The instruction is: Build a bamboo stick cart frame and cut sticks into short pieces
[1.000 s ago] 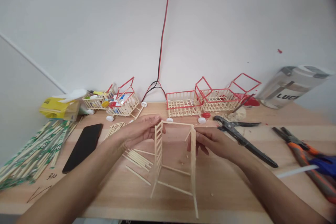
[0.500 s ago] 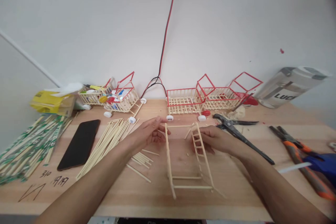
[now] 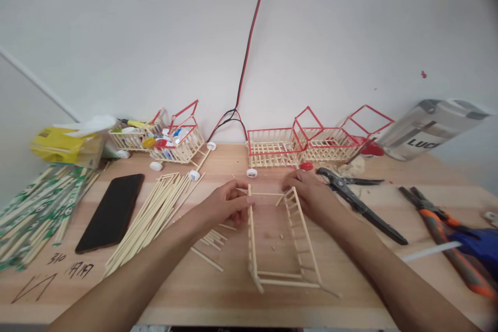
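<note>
In the head view, a frame of thin wooden sticks (image 3: 288,284) rests on the table, with a ladder-like side of short rungs on the right. My left hand (image 3: 232,202) is at its far left corner, thumb and fingers closed on the upright end of the left side. My right hand (image 3: 307,192) curls around the far right corner, its fingertips partly hidden. A thin crossbar (image 3: 268,194) spans the far end between the two hands. Small stick scraps lie inside the frame.
Loose sticks (image 3: 150,218), a black phone (image 3: 111,212) and wrapped chopsticks (image 3: 39,212) lie left. Finished mini stick carts (image 3: 272,148) with red trim line the wall. Black pliers (image 3: 361,207), orange-handled pliers (image 3: 443,233) and a bag (image 3: 424,127) are at right.
My right hand has moved up and away to the frame's far right corner. My left thumb has come onto the left side's end. The frame has shifted slightly right and tilted.
</note>
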`<state>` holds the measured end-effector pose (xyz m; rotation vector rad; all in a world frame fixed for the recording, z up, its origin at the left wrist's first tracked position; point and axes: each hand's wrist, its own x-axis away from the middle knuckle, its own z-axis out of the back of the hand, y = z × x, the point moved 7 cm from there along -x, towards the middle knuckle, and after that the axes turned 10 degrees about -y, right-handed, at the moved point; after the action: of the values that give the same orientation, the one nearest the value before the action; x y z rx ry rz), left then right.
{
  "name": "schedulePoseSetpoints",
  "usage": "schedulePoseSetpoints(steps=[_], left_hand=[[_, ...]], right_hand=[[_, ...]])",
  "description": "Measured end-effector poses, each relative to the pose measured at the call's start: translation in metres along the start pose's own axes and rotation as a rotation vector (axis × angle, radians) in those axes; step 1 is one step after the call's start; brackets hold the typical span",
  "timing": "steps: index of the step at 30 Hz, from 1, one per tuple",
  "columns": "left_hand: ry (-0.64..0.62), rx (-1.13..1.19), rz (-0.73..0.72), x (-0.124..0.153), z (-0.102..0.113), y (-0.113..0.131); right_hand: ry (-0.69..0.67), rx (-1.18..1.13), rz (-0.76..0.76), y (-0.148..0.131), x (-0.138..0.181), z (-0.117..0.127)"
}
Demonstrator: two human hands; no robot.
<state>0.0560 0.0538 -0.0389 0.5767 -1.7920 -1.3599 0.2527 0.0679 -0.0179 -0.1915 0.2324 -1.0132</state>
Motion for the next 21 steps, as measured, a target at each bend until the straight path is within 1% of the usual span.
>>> schedulePoseSetpoints(steps=[4,7,9,13,15,17,19,21], left_hand=[[-0.011,0.026,-0.033,0.003,-0.002,0.003],[0.021,0.041,-0.092,0.009,-0.003,0.014],[0.036,0.048,-0.160,0.014,-0.003,0.023],[0.022,0.036,-0.343,0.023,-0.001,0.041],[0.016,-0.015,-0.451,0.028,0.000,0.050],[0.023,-0.119,-0.539,0.035,-0.001,0.057],[0.039,-0.242,-0.585,0.041,-0.004,0.061],[0.053,-0.341,-0.587,0.045,-0.008,0.064]], right_hand=[[-0.067,0.157,0.011,-0.002,-0.001,0.001],[-0.099,0.204,-0.006,0.001,0.000,0.001],[-0.116,0.190,0.020,0.002,0.000,0.001],[-0.142,0.136,0.104,-0.002,0.001,0.000],[-0.124,0.098,0.111,-0.002,0.001,-0.002],[-0.082,0.070,0.093,0.002,0.000,-0.002],[-0.039,0.048,0.062,0.009,0.000,0.001],[0.016,0.022,0.008,0.016,0.002,0.011]])
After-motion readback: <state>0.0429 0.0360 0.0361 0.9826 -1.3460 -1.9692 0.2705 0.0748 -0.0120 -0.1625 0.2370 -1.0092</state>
